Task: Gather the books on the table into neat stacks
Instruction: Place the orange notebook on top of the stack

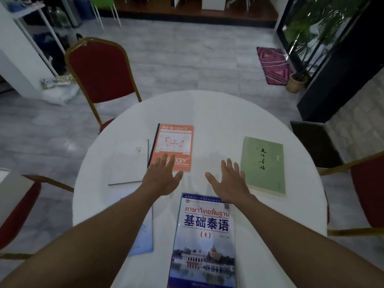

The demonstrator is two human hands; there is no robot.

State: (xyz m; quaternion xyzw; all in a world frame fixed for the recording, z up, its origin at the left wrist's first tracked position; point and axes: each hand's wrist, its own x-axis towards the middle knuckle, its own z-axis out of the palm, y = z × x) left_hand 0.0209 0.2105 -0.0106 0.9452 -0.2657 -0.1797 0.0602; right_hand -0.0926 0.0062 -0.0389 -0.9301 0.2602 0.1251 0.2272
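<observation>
Several books lie apart on the round white table (207, 109). An orange notebook (173, 142) sits at the middle, with a white book (128, 163) to its left. A green book (264, 163) lies at the right. A blue and white textbook (204, 242) lies nearest me, and a pale blue booklet (143, 235) shows partly under my left forearm. My left hand (162, 177) hovers open over the orange notebook's near edge. My right hand (230, 181) is open between the orange and green books, holding nothing.
A red chair with a gold frame (101, 73) stands at the table's far left. Two more red chairs (365, 190) flank the table, right and left. A potted plant (296, 82) and a pink mat (272, 65) are on the grey floor beyond.
</observation>
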